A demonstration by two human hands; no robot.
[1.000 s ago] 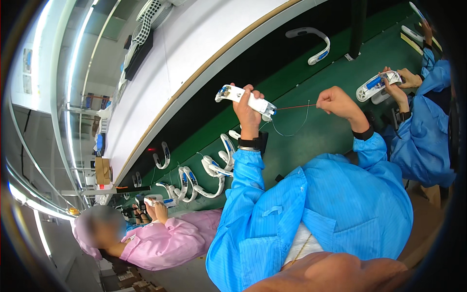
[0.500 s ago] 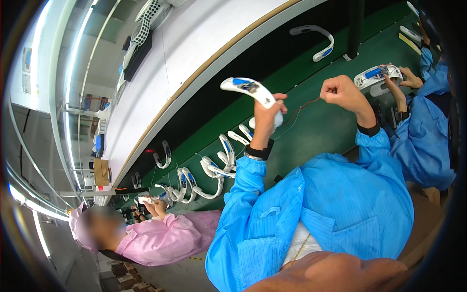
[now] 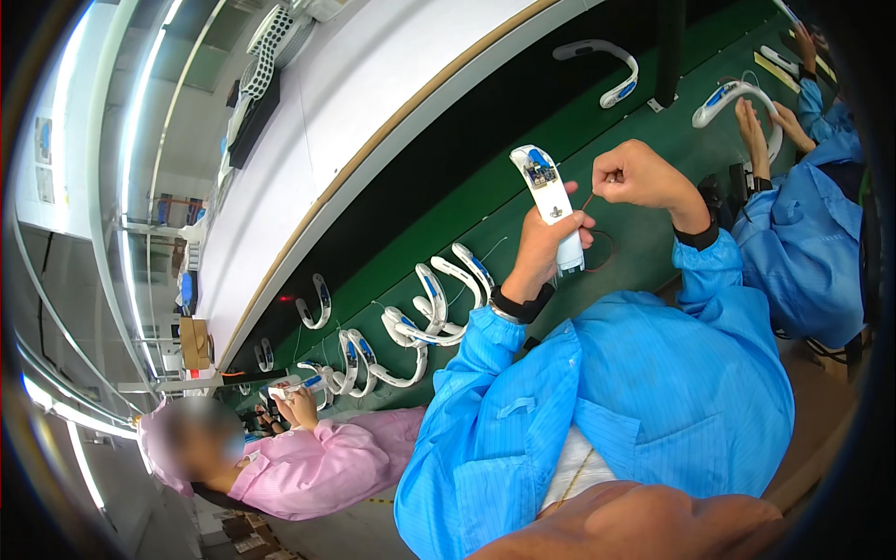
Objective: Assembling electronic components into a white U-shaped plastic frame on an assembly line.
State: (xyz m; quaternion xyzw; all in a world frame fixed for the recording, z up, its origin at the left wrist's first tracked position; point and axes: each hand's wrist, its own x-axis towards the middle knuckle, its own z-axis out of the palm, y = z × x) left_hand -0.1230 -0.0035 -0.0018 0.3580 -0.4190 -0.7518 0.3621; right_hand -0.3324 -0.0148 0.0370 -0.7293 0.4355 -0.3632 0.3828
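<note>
In my left hand (image 3: 534,247) is a white curved device housing (image 3: 569,247), gripped around its middle with the thumb across the front. Its upper end is uncovered and shows a small circuit board (image 3: 541,175) beside a blue part. My right hand (image 3: 644,177) is closed in a fist to the right of the housing, pinching a thin dark-red wire (image 3: 588,200). More of that wire loops beside the housing's lower end. Both hands hover over the green work surface (image 3: 644,257). The wire's tip is hidden inside my right fist.
Several white curved housings (image 3: 431,303) with blue parts lie on the green surface to the left. Another housing (image 3: 621,93) rests farther back. A co-worker in blue (image 3: 803,243) handles one at right; a person in pink (image 3: 327,457) works at left. A white shelf (image 3: 308,121) runs behind.
My left hand has turned the housing from lying aslant to nearly upright and moved it right. My right hand has shifted slightly left, so the wire hangs slack. The right co-worker's housing has turned.
</note>
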